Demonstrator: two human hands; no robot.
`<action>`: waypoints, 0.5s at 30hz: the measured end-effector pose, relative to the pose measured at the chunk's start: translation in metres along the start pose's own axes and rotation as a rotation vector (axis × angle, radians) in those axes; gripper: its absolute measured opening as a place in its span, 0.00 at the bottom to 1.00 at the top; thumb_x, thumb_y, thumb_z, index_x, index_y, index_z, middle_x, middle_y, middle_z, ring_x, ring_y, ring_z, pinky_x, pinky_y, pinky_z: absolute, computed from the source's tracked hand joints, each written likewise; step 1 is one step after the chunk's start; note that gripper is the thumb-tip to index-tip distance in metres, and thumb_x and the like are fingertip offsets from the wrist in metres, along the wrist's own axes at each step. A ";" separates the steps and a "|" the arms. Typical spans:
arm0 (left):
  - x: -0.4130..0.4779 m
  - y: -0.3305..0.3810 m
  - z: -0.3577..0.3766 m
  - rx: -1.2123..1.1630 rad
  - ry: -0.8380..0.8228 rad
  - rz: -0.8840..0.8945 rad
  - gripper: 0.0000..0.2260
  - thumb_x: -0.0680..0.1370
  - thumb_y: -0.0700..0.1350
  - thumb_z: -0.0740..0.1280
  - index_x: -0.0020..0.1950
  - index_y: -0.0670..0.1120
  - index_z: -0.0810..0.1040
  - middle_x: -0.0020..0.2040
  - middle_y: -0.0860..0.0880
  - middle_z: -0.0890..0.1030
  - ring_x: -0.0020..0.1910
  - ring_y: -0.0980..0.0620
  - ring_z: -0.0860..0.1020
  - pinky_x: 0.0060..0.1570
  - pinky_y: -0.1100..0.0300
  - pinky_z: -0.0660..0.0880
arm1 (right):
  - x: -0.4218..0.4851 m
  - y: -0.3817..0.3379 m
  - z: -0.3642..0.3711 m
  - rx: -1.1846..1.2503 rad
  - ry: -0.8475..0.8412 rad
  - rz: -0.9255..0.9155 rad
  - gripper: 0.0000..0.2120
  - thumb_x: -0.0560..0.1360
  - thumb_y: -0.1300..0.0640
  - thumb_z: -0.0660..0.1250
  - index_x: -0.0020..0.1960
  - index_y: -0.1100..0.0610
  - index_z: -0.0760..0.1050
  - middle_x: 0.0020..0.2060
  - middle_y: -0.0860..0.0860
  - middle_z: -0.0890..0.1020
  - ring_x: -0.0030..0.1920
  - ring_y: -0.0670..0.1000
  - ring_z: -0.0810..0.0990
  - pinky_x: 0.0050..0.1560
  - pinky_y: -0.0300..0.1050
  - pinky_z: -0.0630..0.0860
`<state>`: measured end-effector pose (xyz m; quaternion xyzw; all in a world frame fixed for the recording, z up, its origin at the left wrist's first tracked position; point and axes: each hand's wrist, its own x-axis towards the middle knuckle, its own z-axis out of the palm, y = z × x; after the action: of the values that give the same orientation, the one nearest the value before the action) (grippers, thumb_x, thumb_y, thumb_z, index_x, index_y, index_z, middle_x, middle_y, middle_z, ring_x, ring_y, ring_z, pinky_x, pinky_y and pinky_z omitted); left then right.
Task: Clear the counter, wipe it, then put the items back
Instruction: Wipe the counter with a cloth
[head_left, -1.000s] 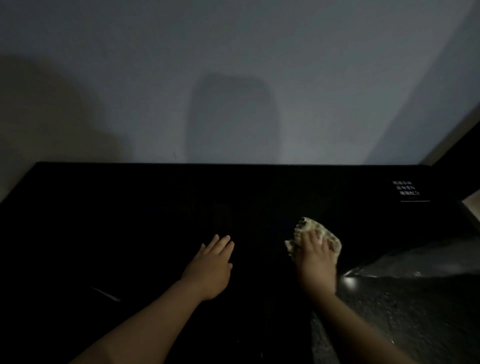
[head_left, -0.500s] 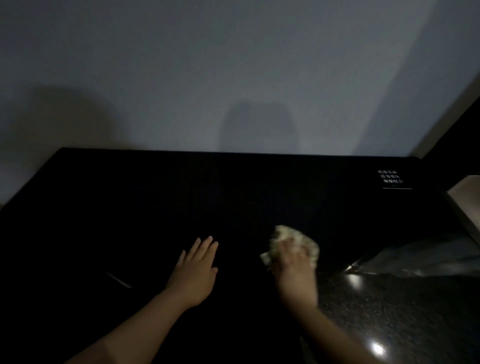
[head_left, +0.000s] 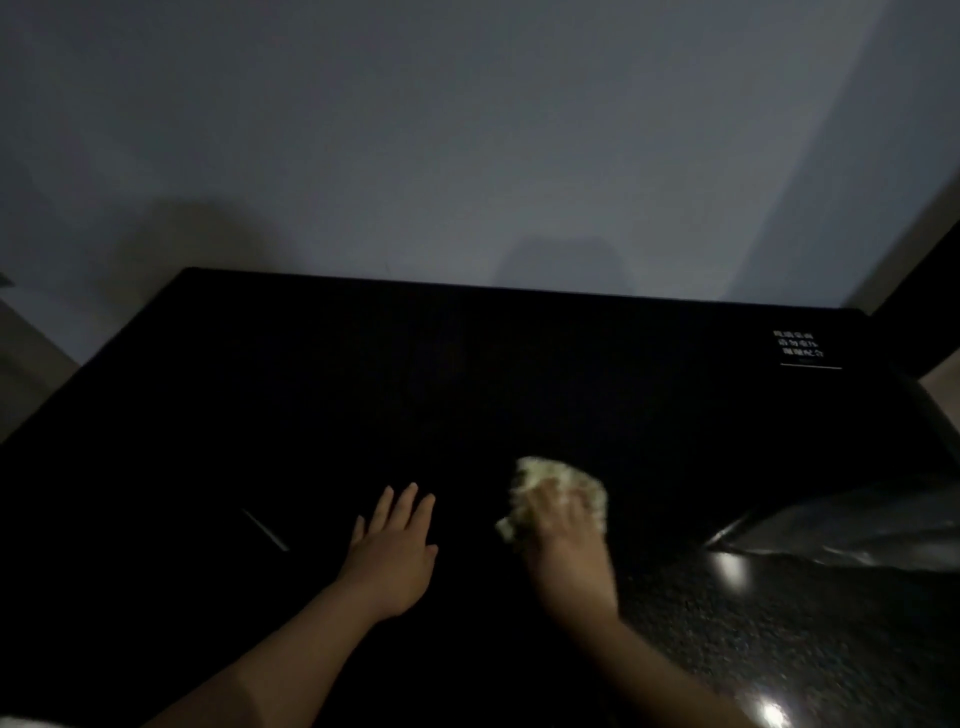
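The right hand (head_left: 563, 540), fingers curled over the bunched cloth (head_left: 540, 475), has slid it leftward across the dark counter (head_left: 363, 389) toward the left hand (head_left: 395, 556), which stays flat and open, so the wiping looks well underway.

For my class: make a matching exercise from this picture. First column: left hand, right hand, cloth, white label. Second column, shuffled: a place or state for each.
Column A
1 left hand
2 right hand
3 cloth
4 white label

Column B
a near the far right corner of the counter
b flat on the counter, fingers straight
c on top of the cloth
d pale, crumpled, under a hand

Pairs: 1-b; 2-c; 3-d; 4-a
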<state>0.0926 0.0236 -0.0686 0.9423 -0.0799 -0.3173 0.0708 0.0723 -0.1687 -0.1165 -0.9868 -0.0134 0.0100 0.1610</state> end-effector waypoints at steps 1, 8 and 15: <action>-0.001 -0.001 0.002 0.027 -0.010 0.009 0.27 0.83 0.51 0.49 0.78 0.49 0.38 0.77 0.50 0.35 0.76 0.48 0.35 0.74 0.47 0.40 | -0.011 -0.011 0.004 -0.047 -0.060 -0.161 0.26 0.74 0.45 0.50 0.68 0.51 0.72 0.69 0.50 0.71 0.69 0.55 0.70 0.73 0.52 0.52; -0.005 -0.008 0.001 0.070 -0.061 0.066 0.28 0.83 0.52 0.50 0.77 0.52 0.38 0.77 0.53 0.35 0.76 0.50 0.35 0.75 0.46 0.40 | 0.011 0.074 -0.026 -0.080 -0.108 0.004 0.34 0.74 0.39 0.39 0.76 0.51 0.56 0.76 0.52 0.57 0.76 0.54 0.53 0.75 0.47 0.43; -0.003 -0.004 0.001 0.068 -0.035 0.042 0.29 0.83 0.51 0.52 0.78 0.52 0.39 0.77 0.54 0.36 0.76 0.49 0.36 0.74 0.45 0.40 | -0.021 -0.016 -0.004 0.010 -0.205 -0.205 0.38 0.70 0.37 0.35 0.77 0.49 0.51 0.77 0.50 0.51 0.77 0.54 0.45 0.68 0.44 0.29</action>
<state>0.0898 0.0281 -0.0686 0.9366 -0.1116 -0.3292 0.0438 0.0509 -0.1554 -0.1068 -0.9733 -0.1306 0.0942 0.1637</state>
